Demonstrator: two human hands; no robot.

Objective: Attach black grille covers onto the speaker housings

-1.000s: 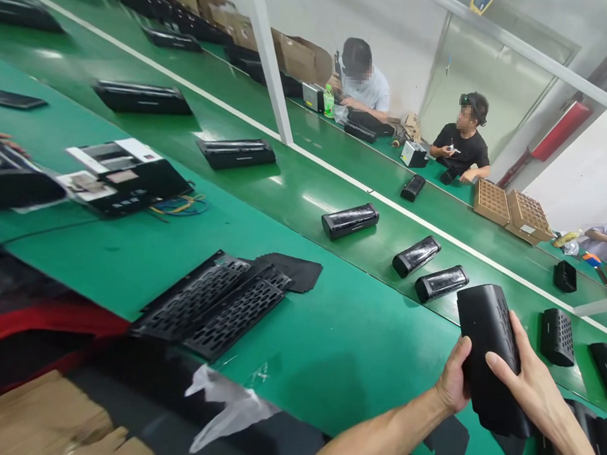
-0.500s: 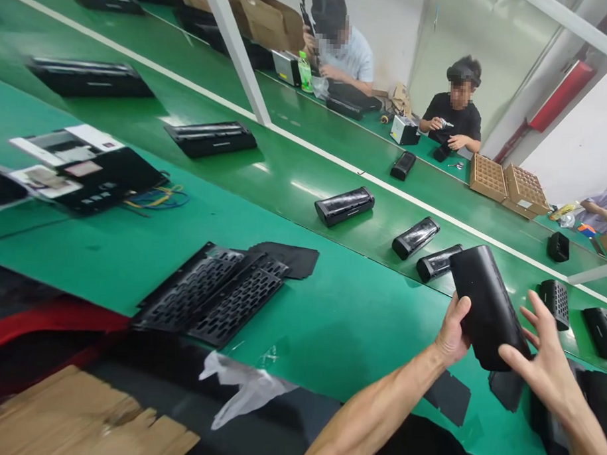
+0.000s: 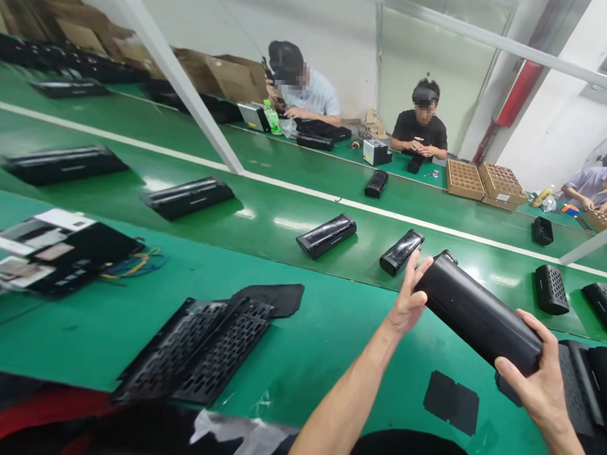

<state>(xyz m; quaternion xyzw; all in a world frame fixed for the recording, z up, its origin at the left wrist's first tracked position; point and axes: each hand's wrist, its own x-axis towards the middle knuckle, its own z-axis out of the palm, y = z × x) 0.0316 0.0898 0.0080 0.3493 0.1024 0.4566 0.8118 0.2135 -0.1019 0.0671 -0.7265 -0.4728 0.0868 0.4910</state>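
Note:
A long black plastic housing (image 3: 479, 316) with a smooth rounded face is held tilted above the green bench. My right hand (image 3: 540, 368) grips its lower right end, thumb on the near side and fingers over the far edge. At the upper left end, my left hand (image 3: 408, 301) has its fingers stretched out, the thumb close to or touching the housing's edge. Below the housing lies a flat black sheet (image 3: 451, 402) with notched edges. Perforated black panels (image 3: 219, 351) rest further left, with more dark sheets (image 3: 276, 298) behind them.
Several black housings, one of them here (image 3: 327, 235), stand along the green conveyor (image 3: 274, 200) behind the bench. More are piled at the right (image 3: 584, 390). Printed papers (image 3: 48, 252) and cables lie left. A white post (image 3: 189, 91) rises beyond; co-workers sit across.
The housing has turned from steep to more level. My right hand has closed on its right end, while my left hand has loosened and moved to the upper left end. The view has shifted.

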